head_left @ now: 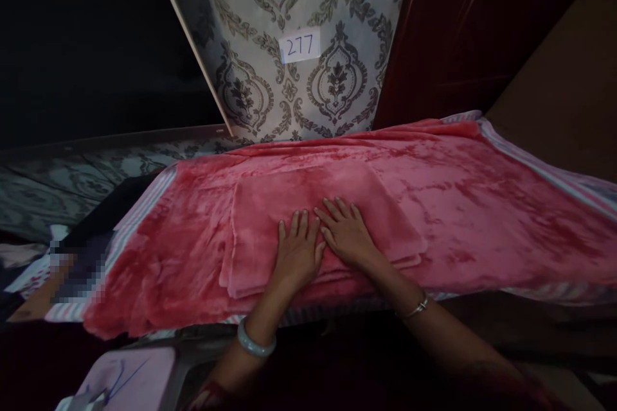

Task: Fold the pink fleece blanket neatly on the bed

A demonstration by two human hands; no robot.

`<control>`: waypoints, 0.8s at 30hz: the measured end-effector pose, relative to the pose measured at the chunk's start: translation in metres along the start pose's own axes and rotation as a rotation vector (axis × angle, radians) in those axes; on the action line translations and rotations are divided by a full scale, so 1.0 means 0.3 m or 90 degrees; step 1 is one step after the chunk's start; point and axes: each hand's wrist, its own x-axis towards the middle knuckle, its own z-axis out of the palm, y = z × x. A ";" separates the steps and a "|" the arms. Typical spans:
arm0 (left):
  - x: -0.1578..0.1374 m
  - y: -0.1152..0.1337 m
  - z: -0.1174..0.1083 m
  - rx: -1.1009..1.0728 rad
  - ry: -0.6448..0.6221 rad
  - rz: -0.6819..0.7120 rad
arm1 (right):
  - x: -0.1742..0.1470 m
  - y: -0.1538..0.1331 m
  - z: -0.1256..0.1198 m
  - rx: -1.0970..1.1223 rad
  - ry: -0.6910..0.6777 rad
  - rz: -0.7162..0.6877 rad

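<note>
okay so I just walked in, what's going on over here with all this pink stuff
A person has both hands flat on a folded pink cloth. The left hand and right hand are side by side near its middle, fingers spread, gripping nothing. The folded cloth lies on a larger pink blanket spread out beneath it, in front of a patterned wall.

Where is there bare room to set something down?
Right of the folded cloth, the blanket is bare to its striped edge; a smaller patch lies left. The middle is crowded: left hand and right hand on the cloth.
</note>
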 end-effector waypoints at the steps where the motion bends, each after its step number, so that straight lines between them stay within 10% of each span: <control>1: -0.001 -0.004 0.003 0.003 0.001 0.001 | 0.001 0.005 -0.001 -0.001 -0.002 0.001; 13: -0.028 -0.017 -0.003 0.025 0.051 0.024 | -0.026 0.018 -0.005 -0.031 0.015 -0.020; 24: -0.295 -0.192 0.047 0.077 0.179 -0.027 | -0.342 0.169 0.058 -0.083 0.170 -0.026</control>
